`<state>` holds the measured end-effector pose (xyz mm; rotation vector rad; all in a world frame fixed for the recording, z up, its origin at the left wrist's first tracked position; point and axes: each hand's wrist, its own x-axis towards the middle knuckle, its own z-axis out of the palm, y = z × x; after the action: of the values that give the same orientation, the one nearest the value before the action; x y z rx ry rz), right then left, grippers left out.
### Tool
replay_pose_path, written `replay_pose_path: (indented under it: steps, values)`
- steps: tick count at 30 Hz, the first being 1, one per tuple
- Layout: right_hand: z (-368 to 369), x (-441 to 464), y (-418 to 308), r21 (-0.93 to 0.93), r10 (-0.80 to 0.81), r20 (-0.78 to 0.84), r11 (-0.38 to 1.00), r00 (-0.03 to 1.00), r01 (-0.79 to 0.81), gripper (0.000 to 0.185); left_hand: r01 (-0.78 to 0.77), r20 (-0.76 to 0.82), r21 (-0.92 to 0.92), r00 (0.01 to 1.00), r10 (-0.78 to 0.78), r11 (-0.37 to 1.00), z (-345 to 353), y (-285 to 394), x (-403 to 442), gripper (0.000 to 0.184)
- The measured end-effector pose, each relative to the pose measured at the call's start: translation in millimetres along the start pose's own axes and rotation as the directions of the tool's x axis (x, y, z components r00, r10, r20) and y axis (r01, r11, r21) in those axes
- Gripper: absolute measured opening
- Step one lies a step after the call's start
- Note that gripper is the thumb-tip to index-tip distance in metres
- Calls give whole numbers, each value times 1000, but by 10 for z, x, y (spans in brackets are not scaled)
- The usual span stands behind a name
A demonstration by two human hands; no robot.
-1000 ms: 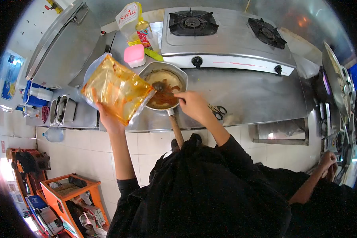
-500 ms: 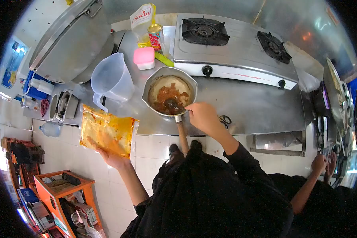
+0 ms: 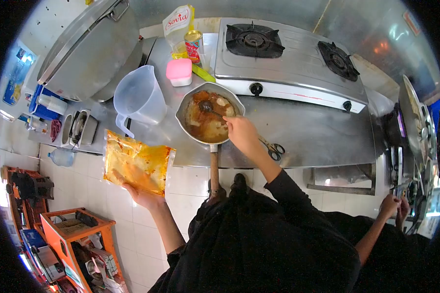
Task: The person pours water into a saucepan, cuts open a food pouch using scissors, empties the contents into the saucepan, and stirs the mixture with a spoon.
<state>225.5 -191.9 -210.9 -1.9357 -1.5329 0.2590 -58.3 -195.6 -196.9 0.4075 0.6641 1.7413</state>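
Observation:
My left hand (image 3: 144, 194) holds up a clear plastic bag (image 3: 137, 163) smeared with orange-yellow sauce, off the counter's front edge. In my right hand (image 3: 240, 133) is a dark spoon (image 3: 207, 107), its bowl dipped into a saucepan (image 3: 181, 115). Brown-orange paste and pale liquid (image 3: 215, 129) lie mixed unevenly in the pan. Its wooden handle (image 3: 214, 171) points toward me over the counter edge. Beside my right wrist, scissors (image 3: 275, 152) rest on the steel counter, partly covered by the arm.
A translucent measuring jug (image 3: 141, 95) stands left of the saucepan. Behind are a pink-lidded tub (image 3: 179, 72), a can (image 3: 193, 46) and a Sovia pouch (image 3: 177, 24). A two-burner gas stove (image 3: 288, 63) sits at the back. Another person's hands (image 3: 395, 207) are at far right.
The spoon has swept toward the far left side of the pan, spreading the paste through the liquid. The pan's handle has swung slightly left, and more of the scissors shows.

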Motion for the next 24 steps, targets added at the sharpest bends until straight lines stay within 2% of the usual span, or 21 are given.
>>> replay_pose_path:
  steps: [4,7,13,16,18,19,20,22,24]
  values:
    - [85,-14,77,-8,11,86,1000,996,-10,21,-25,24,38,999,24,999,19,-38,-37,58]
    - [34,-84,36,-19,42,173,999,984,-39,20,-20,55,-10,998,20,1000,-27,-56,-13,58]
    - [-322,-297,-68,-51,73,291,997,954,-61,19,-24,-49,32,998,26,999,26,-61,-132,59]
    - [-352,-404,-81,-34,60,231,998,971,-54,18,17,7,-17,1000,-17,1000,23,-68,-153,58]
    - [-343,-451,-117,-38,54,144,998,988,-49,18,90,-14,43,996,-89,995,30,-52,-161,59]
    - [-362,-471,-157,-119,52,122,992,991,-37,17,125,-16,61,992,-124,990,45,-69,-152,60]
    - [-377,-499,-213,-160,-15,-19,987,1000,12,18,160,53,33,986,-161,987,30,-91,-125,60]
    - [-374,-617,-349,-268,-154,-294,961,943,73,20,245,202,-9,950,-239,969,15,-124,-51,60]
    - [-291,-799,-393,75,62,-201,996,978,-48,27,217,233,84,944,-231,972,108,-148,4,60]
